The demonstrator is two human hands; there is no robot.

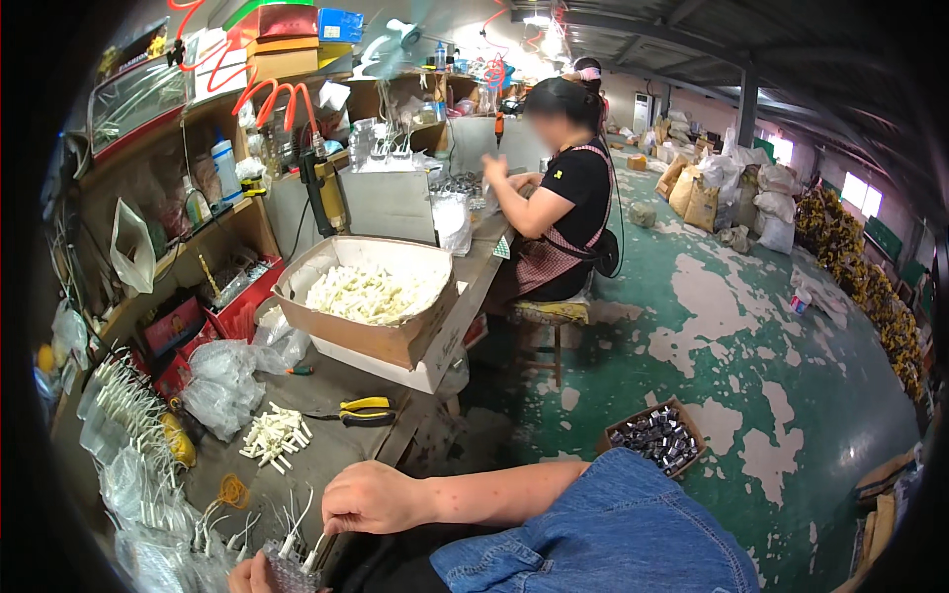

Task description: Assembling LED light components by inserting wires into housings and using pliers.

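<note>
At the lower edge my left hand is partly cut off, its fingers closed on a piece of clear bubble wrap. Slim white pieces with thin white wires stick up out of this wrap. Just to the right is my right hand, its fingers pinched together at the wire of one white piece. A bundle of orange rubber bands lies beyond my left hand. More wired white pieces in clear wrap are lined up along the left side of the bench.
A pile of short white tubes lies near yellow-handled pliers. Behind stands a cardboard box of similar tubes. A power screwdriver hangs above. On the floor, right, is a box of dark metallic parts. A co-worker sits further along.
</note>
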